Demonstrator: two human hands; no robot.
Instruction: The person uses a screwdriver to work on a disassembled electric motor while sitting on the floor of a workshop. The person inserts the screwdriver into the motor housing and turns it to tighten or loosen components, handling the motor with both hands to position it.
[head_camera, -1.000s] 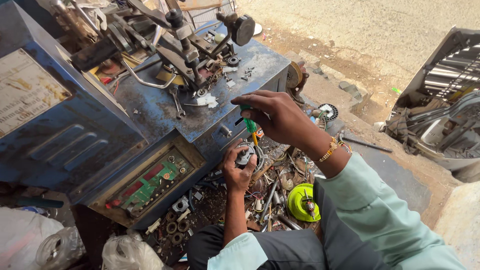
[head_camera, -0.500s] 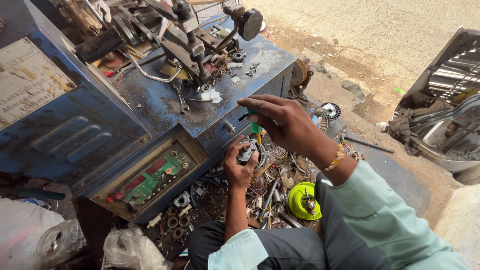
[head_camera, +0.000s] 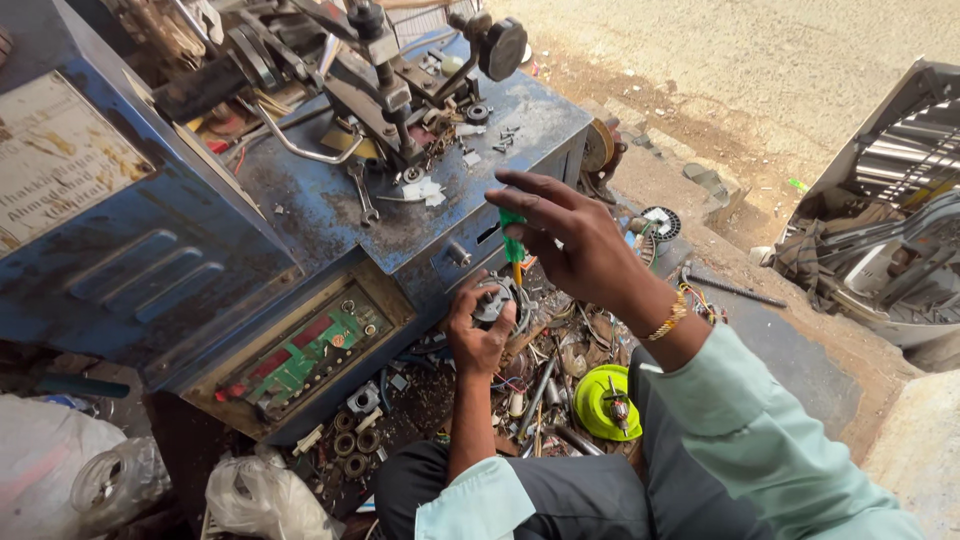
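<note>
My left hand (head_camera: 478, 332) grips a small round grey metal part (head_camera: 499, 299) against the front of a worn blue machine (head_camera: 330, 225). My right hand (head_camera: 572, 240) is above it, fingers closed on a green-handled screwdriver (head_camera: 513, 244) that points down at the round part. Both arms wear pale green sleeves, and a gold bracelet sits on my right wrist. A green circuit board (head_camera: 305, 352) shows in an open panel on the machine's front, left of my left hand.
Bolts, rods, rings and wires litter the ground below the hands, with a yellow-green disc (head_camera: 607, 402) among them. Clamps, levers and a wrench (head_camera: 362, 195) crowd the machine's top. Plastic bags (head_camera: 262, 496) lie at lower left. Scrap metal housings (head_camera: 890, 235) sit at right.
My right hand with the screwdriver has lifted slightly and shifted right over the round part. My left hand stays on the part. The view has tilted a little.
</note>
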